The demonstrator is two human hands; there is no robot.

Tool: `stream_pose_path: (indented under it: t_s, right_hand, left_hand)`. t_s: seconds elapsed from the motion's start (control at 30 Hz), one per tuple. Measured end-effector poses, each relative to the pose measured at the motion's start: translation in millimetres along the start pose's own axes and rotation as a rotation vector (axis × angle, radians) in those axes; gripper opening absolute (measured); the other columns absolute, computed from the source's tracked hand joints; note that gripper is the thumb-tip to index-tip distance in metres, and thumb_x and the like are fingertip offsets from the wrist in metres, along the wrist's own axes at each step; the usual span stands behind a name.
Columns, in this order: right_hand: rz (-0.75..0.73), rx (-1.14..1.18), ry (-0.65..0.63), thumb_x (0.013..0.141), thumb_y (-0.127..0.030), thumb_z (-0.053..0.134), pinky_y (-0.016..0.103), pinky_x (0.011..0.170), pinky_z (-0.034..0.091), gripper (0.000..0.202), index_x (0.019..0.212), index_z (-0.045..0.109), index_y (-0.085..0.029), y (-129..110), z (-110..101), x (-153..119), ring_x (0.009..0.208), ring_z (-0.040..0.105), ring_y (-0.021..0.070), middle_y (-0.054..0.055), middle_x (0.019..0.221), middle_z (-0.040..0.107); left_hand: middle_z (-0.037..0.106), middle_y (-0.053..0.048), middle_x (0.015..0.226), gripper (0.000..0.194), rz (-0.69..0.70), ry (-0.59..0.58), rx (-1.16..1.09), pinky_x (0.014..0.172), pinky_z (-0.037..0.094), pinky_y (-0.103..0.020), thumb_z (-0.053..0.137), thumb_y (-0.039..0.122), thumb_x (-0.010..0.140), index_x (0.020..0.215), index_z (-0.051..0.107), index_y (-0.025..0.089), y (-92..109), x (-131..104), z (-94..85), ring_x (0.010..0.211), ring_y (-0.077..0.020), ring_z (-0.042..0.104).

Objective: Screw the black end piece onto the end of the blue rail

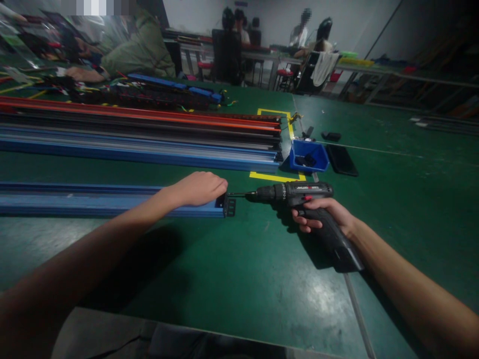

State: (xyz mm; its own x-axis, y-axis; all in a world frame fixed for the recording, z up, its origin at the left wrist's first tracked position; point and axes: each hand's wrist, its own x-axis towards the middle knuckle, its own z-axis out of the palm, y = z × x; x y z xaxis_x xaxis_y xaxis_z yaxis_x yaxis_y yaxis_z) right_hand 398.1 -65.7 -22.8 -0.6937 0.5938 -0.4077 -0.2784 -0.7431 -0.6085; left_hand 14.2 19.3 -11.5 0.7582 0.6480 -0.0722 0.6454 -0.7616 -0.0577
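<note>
My right hand (pixel 324 214) is wrapped round the grip of a black cordless drill (pixel 310 192), which lies level above the table and points left. Its long bit (pixel 241 194) reaches to the black end bracket (pixel 230 206) of a blue metal profile (pixel 194 211). Over that same end rests my left hand (pixel 205 188), its fingers closed and bent down at the profile's end. Whether those fingers grip the profile, the bracket or a small part is hidden by the back of the hand.
Beyond lie several long blue, black and orange profiles (pixel 224 153). A blue bin (pixel 309 155) with small black parts stands at their right end, beside a dark flat phone-like object (pixel 342 160). Cable bundles (pixel 149 92) and another person's arm (pixel 138 50) are farther back left.
</note>
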Motion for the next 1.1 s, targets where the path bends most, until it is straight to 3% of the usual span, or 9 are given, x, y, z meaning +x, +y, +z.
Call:
stream_pose_path:
  t_s: [0.33,0.67,1.1]
  right_hand:
    - [0.001,0.012,-0.004,0.093,-0.019,0.063,0.026,0.070,0.059,0.026,0.105,0.070,0.003,-0.5,-0.5,0.9,0.050,0.055,0.0068,0.013,0.083,0.070]
    - [0.008,-0.017,0.047,0.092,-0.022,0.063,0.027,0.070,0.059,0.025,0.104,0.072,-0.001,-1.3,-2.0,0.8,0.050,0.057,0.0074,0.012,0.085,0.071]
    - [0.017,-0.014,0.018,0.092,-0.023,0.065,0.025,0.072,0.060,0.024,0.105,0.072,-0.003,-2.0,-2.8,1.3,0.054,0.059,0.0071,0.011,0.087,0.073]
  left_hand:
    - [0.077,-0.009,0.094,0.044,0.006,-0.017,0.027,0.066,0.045,-0.034,0.027,0.034,0.108,0.096,0.066,0.021,-0.6,0.1,1.2,0.084,-0.0256,0.072]
    - [0.077,-0.009,0.092,0.044,-0.012,-0.017,0.017,0.064,0.045,-0.033,0.028,0.036,0.108,0.096,0.067,0.021,-0.2,0.1,0.2,0.083,-0.0253,0.072]
    - [0.077,-0.009,0.092,0.048,-0.021,-0.007,0.004,0.066,0.045,-0.034,0.024,0.038,0.108,0.096,0.068,0.021,-0.1,-0.4,-0.6,0.082,-0.0255,0.070]
